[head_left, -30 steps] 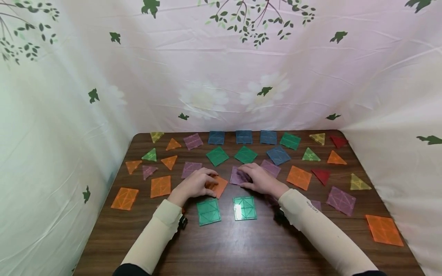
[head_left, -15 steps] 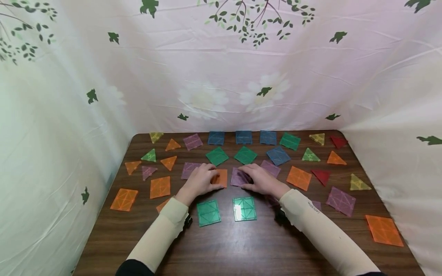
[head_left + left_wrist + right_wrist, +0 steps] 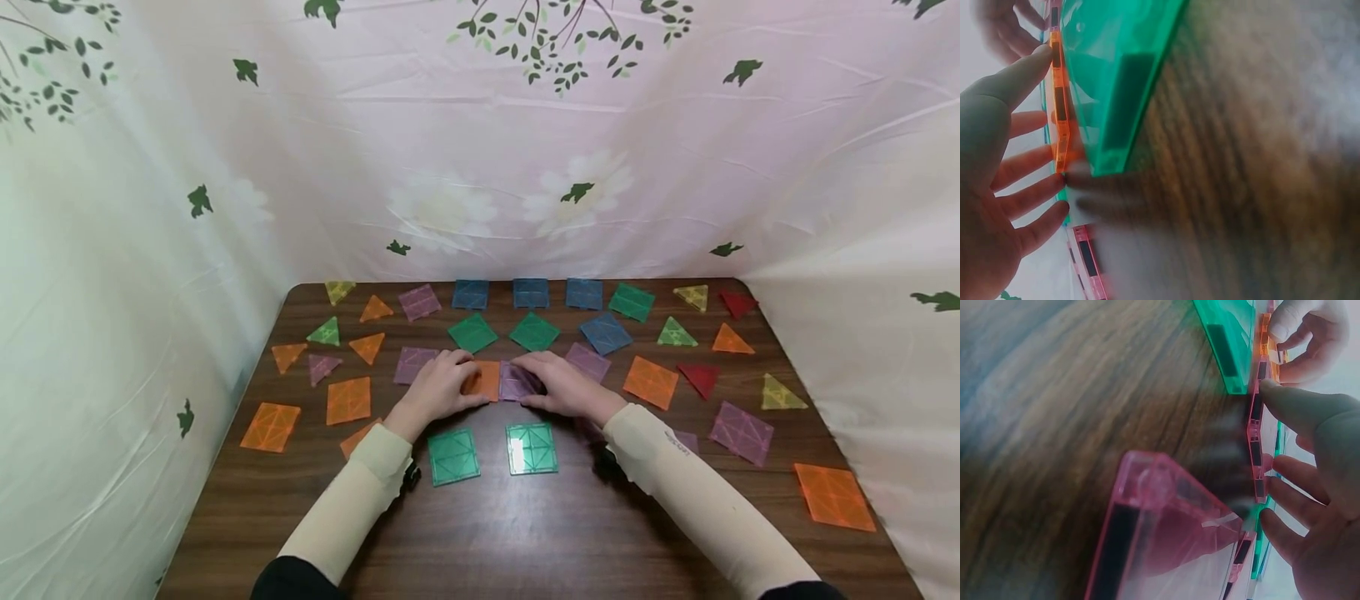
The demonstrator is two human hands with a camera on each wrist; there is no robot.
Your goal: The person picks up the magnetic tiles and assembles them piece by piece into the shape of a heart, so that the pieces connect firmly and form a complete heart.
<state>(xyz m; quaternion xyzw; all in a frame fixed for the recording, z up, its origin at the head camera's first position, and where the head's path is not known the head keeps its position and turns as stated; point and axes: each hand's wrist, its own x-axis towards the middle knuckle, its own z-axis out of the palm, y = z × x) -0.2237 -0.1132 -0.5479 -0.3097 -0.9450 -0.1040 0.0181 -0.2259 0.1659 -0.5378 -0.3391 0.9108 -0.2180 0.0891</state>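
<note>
In the head view my left hand [image 3: 438, 387] holds an orange square magnetic tile [image 3: 489, 382] by its edges, thumb at the near side. My right hand [image 3: 567, 387] grips a purple square magnetic tile [image 3: 512, 382] likewise. Both tiles lie flat on the table, side by side, their facing edges touching. Below them are two green square tiles [image 3: 453, 457], a little apart from the held pair. In the left wrist view the thumb meets the rim of the orange tile [image 3: 1060, 100]. The right wrist view has the thumb against the purple tile [image 3: 1255, 434].
Beyond the hands lie several blue tiles [image 3: 531, 293] and green tiles [image 3: 534, 332]. Small triangles [image 3: 367, 347] and orange squares [image 3: 348, 401] are spread on the left; on the right are red triangles [image 3: 699, 381] and a purple square [image 3: 741, 432]. A patterned white cloth [image 3: 480, 167] surrounds the table.
My left hand has turned the orange tile straight and slid it right until it meets the purple one. The right hand has kept its place on the purple tile.
</note>
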